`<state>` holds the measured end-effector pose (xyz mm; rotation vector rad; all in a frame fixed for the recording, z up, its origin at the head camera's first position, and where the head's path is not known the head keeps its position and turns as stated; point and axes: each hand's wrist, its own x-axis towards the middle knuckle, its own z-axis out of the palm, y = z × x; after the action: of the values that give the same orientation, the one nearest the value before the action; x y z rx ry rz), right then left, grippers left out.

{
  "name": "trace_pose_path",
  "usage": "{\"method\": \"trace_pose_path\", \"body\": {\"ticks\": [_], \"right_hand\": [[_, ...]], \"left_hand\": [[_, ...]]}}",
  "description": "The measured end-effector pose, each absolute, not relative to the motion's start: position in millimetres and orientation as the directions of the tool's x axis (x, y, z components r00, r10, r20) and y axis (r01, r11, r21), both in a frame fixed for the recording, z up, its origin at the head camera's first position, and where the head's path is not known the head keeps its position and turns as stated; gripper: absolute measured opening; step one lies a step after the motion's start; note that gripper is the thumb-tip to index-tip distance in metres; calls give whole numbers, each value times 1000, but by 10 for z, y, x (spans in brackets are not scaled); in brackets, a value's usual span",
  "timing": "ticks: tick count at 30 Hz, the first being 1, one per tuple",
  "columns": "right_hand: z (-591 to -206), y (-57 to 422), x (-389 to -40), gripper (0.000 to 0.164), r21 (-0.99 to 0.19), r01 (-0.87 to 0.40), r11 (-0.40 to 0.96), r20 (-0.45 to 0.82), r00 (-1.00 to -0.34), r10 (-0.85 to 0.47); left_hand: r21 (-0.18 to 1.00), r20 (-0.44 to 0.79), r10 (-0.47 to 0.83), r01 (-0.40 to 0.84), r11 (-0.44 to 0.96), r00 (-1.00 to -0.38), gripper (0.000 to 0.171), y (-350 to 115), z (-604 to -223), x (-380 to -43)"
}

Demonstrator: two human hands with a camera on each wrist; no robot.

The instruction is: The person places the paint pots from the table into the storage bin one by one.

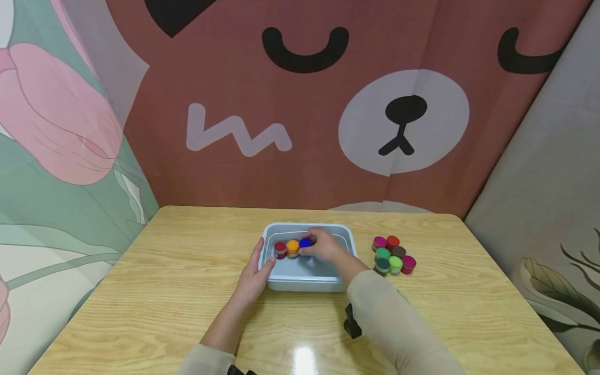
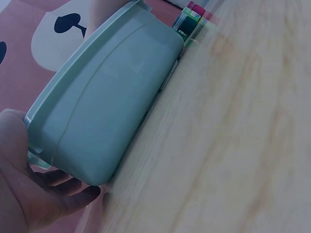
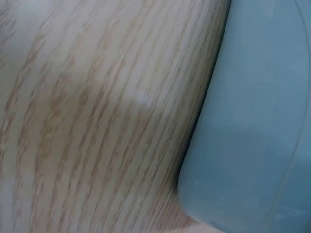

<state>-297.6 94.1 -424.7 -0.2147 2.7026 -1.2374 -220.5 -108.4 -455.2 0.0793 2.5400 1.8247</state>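
A pale blue plastic tray (image 1: 304, 285) stands on the table, with a dark red paint jar (image 1: 279, 250) and an orange paint jar (image 1: 292, 249) side by side in it. My right hand (image 1: 324, 247) reaches over its right side and pinches a blue paint jar (image 1: 305, 243) just right of the orange one. Part of the blue jar is hidden by the fingers. At the left end, my left hand (image 1: 253, 277) grips the tray, thumb at the rim; the left wrist view shows its fingers (image 2: 73, 194) against the outer wall. The right wrist view shows only tray and table.
Right of the tray, several more paint jars (image 1: 395, 264) in pink, red, brown and greens cluster on the wooden table (image 1: 187, 276). A cloth with a bear print (image 1: 304, 182) hangs behind the table's far edge.
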Motion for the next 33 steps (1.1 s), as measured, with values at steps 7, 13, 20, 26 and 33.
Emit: {"method": "trace_pose_path", "body": {"ticks": [7, 13, 20, 26, 33], "right_hand": [[-4273, 932, -2992, 39, -736, -35, 676, -117, -977, -179], [-4297, 924, -2997, 38, -705, -26, 709, -137, -976, -172], [-4281, 898, -2999, 39, -642, -29, 766, -143, -977, -157], [-4266, 883, -2996, 40, -641, -40, 767, -137, -977, -165], [-4293, 888, -3001, 40, -653, -35, 757, -147, -974, -172]], "left_hand": [[949, 12, 54, 28, 313, -998, 65, -1083, -4537, -2202], [947, 13, 49, 28, 319, -999, 65, -1086, -4537, -2205], [947, 8, 54, 25, 320, -999, 65, -1083, -4533, -2204], [951, 12, 56, 28, 309, -998, 66, -1083, -4527, -2203], [950, 5, 60, 24, 310, -998, 66, -1085, -4535, -2192]]}}
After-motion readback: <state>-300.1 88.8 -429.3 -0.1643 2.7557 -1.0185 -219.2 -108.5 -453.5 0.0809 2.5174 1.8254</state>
